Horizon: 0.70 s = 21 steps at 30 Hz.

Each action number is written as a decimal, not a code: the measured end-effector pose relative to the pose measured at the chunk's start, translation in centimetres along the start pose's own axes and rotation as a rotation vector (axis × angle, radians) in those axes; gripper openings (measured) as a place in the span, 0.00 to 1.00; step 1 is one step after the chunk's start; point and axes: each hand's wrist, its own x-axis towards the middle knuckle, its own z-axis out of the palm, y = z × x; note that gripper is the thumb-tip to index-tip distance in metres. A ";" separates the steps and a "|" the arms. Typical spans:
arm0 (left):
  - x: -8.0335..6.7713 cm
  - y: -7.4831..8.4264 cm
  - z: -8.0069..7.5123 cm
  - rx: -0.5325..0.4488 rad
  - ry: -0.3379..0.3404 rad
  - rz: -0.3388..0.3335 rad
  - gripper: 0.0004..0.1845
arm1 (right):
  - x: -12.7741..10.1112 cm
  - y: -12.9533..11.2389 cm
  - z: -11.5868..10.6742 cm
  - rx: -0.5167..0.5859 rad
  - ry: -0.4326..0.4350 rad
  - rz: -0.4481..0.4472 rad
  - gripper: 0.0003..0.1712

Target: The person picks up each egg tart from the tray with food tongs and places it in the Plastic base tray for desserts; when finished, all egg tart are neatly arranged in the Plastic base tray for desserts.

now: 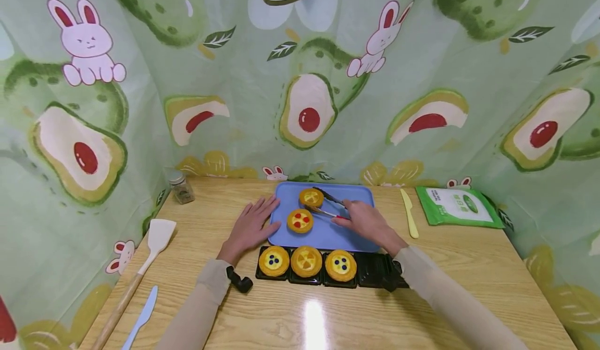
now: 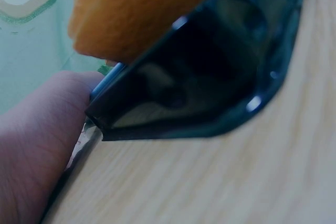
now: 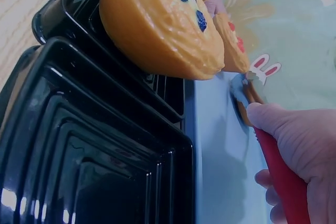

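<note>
My right hand (image 1: 367,221) grips red-handled tongs (image 3: 278,166) over the blue tray (image 1: 342,236). The tongs' arms reach to either side of an egg tart with yellow fruit pieces (image 1: 311,198), which sits at the back of the tray; whether they squeeze it, I cannot tell. Just in front of it lies a tart with red fruit (image 1: 300,221). With fingers extended, my left hand (image 1: 250,226) rests at the tray's left edge. A row of black plastic compartments (image 1: 372,270) stands before the tray, holding two blueberry tarts (image 1: 340,265) and a yellow-fruit tart (image 1: 306,261).
To the left lie a white spatula (image 1: 158,235) with a wooden handle and a blue knife (image 1: 142,313); a small jar (image 1: 182,187) stands behind. A yellow knife (image 1: 409,213) and green packet (image 1: 458,207) lie right. Patterned cloth (image 1: 244,131) hangs behind the table.
</note>
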 end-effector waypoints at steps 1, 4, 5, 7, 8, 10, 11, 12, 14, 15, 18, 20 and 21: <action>0.0 0.0 0.0 0.001 0.001 0.000 0.40 | 0.1 0.0 0.1 0.001 0.001 -0.002 0.30; 0.0 0.0 0.0 0.003 0.001 0.000 0.40 | 0.3 -0.1 0.1 0.003 0.005 -0.009 0.30; 0.0 0.0 0.0 0.002 0.003 0.000 0.40 | 0.3 -0.1 0.2 0.004 0.006 -0.010 0.29; 0.0 0.0 0.0 -0.001 0.007 0.003 0.40 | 0.4 -0.1 0.2 0.007 0.008 -0.012 0.29; -0.1 0.0 0.0 -0.002 0.007 0.003 0.40 | 0.4 -0.1 0.2 0.010 0.009 -0.012 0.28; 0.0 0.0 0.0 -0.002 0.005 0.001 0.40 | 0.4 0.0 0.3 0.015 0.011 -0.012 0.27; 0.0 0.0 0.0 -0.003 0.004 0.001 0.40 | 0.3 0.0 0.3 0.017 0.012 -0.013 0.27; 0.0 0.1 0.0 -0.002 0.003 0.000 0.40 | 0.3 0.0 0.3 0.019 0.014 -0.014 0.27; 0.0 0.0 0.1 0.001 0.000 -0.002 0.40 | 0.2 0.0 0.3 0.025 0.013 -0.011 0.26; 0.0 0.0 0.1 0.000 0.001 -0.002 0.40 | 0.1 0.1 0.3 0.025 0.014 -0.012 0.26; 0.1 0.0 0.2 0.008 0.002 -0.001 0.40 | -0.1 0.1 0.1 0.037 0.015 -0.007 0.26; 0.1 -0.1 0.2 0.009 0.006 0.004 0.40 | -0.2 0.1 -0.1 0.040 0.018 -0.003 0.25; 0.1 -0.1 0.2 0.011 0.006 0.005 0.40 | -0.3 0.1 -0.2 0.040 0.022 0.000 0.25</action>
